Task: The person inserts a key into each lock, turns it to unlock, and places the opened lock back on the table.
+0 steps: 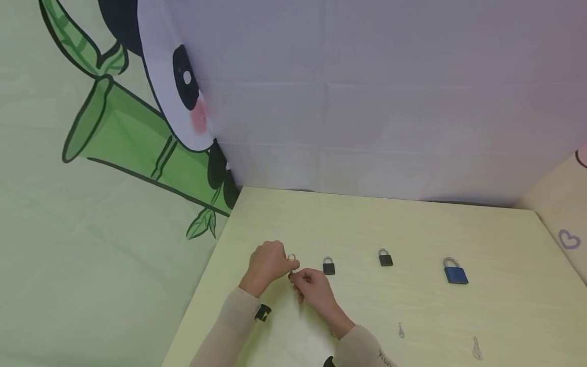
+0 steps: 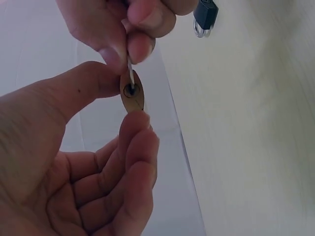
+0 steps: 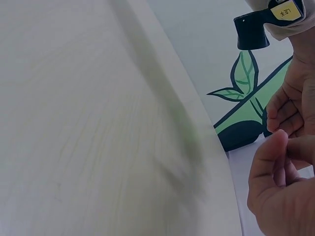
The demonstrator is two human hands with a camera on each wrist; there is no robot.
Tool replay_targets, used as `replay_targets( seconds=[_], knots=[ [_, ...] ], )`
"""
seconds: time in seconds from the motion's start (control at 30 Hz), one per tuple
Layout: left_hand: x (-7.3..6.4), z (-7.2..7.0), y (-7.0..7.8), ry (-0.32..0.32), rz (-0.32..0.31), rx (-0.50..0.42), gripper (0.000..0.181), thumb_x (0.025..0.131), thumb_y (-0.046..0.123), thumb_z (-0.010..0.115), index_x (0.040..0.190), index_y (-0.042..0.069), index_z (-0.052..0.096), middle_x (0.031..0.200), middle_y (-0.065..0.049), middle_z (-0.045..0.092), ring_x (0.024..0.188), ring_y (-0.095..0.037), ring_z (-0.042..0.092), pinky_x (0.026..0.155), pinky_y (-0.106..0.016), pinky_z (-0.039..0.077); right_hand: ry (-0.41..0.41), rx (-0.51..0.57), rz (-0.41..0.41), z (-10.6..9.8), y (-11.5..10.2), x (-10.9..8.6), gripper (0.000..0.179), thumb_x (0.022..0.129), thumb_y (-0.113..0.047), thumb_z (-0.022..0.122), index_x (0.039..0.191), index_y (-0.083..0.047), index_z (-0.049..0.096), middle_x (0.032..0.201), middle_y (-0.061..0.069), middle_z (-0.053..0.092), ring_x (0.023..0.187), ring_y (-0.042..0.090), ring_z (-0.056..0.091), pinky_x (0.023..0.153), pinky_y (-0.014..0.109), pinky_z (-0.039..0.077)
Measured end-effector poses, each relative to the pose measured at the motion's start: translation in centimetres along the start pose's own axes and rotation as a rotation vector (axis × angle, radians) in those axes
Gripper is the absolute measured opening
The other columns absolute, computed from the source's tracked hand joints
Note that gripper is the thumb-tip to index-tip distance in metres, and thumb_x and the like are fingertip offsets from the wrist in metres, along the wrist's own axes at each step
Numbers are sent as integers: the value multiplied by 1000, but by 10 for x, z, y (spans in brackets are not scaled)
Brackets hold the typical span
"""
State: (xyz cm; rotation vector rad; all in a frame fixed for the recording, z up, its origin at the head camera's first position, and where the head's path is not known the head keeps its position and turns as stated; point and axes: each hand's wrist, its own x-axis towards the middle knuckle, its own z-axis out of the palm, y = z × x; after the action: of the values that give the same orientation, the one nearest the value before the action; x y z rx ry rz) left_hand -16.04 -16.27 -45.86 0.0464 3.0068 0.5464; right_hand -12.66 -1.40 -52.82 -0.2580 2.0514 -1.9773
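Note:
Above the left part of the table, my left hand (image 1: 269,262) grips a small brass-coloured padlock between thumb and fingers. In the left wrist view the padlock (image 2: 133,102) shows its keyhole face; in the head view only its shackle (image 1: 292,256) stands clear of the fingers. My right hand (image 1: 316,291) pinches a thin metal key (image 2: 131,73), whose blade meets the keyhole. How deep it sits I cannot tell. The right wrist view shows the curled right fingers (image 3: 268,164), while padlock and key are hidden there.
Right of my hands stand a black padlock (image 1: 328,267), another black padlock (image 1: 385,258) and a larger blue padlock (image 1: 456,274). Nearer the front lie a small key (image 1: 401,330) and a larger key (image 1: 477,348). A cartoon-printed cloth wall (image 1: 114,214) borders the table's left side.

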Motion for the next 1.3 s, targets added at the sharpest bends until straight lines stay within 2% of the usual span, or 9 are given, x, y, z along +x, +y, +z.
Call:
replay_targets(
  seconds=[0.13, 0.33, 0.47, 0.63, 0.87, 1.07, 1.3],
  knots=[
    [0, 0, 2, -5, -6, 8, 42, 75, 30, 69, 50, 16, 39, 45, 10, 25, 45, -9, 25, 41, -26, 20, 30, 16, 6, 3, -1, -1, 22, 98, -10, 59, 91, 8, 69, 78, 17, 66, 49, 11, 52, 52, 30, 50],
    [0, 1, 4, -18, -4, 7, 40, 75, 31, 71, 54, 15, 41, 46, 8, 27, 44, -9, 28, 41, -26, 21, 72, 27, 5, 7, -7, -1, 20, 97, -6, 59, 83, 6, 66, 72, 14, 64, 47, 14, 52, 54, 27, 48],
    [1, 1, 4, -18, -10, -2, 42, 76, 31, 71, 51, 16, 40, 45, 9, 26, 43, -9, 26, 41, -25, 20, 77, 146, 11, 11, -5, 0, 20, 97, -2, 58, 84, 11, 65, 75, 18, 63, 52, 15, 53, 54, 26, 49],
    [2, 1, 5, -12, -3, -21, 44, 75, 29, 70, 48, 17, 38, 43, 11, 23, 43, -7, 25, 40, -24, 19, 80, 298, 55, 16, 5, 2, 27, 100, -8, 56, 99, 18, 62, 79, 10, 62, 62, 12, 55, 58, 24, 50],
    [2, -2, 6, -7, 4, -30, 44, 75, 27, 71, 47, 17, 38, 43, 11, 23, 42, -7, 24, 40, -25, 20, 56, 390, 73, 17, 12, 4, 31, 101, -11, 56, 105, 20, 58, 81, 6, 59, 66, 12, 55, 61, 23, 49],
    [-1, 1, 6, 7, 1, -11, 42, 74, 28, 70, 49, 17, 38, 44, 11, 26, 43, -8, 27, 41, -25, 22, 29, 410, 80, 13, 14, 2, 35, 100, -14, 61, 107, 20, 59, 83, 7, 61, 69, 13, 56, 63, 23, 50],
    [-5, -1, 6, 38, 54, 49, 39, 77, 26, 69, 51, 18, 41, 48, 10, 26, 47, -8, 27, 44, -27, 22, 37, 328, 89, 0, 14, -1, 31, 100, -13, 60, 110, 16, 62, 89, 11, 63, 74, 17, 59, 65, 25, 52]
  ],
)
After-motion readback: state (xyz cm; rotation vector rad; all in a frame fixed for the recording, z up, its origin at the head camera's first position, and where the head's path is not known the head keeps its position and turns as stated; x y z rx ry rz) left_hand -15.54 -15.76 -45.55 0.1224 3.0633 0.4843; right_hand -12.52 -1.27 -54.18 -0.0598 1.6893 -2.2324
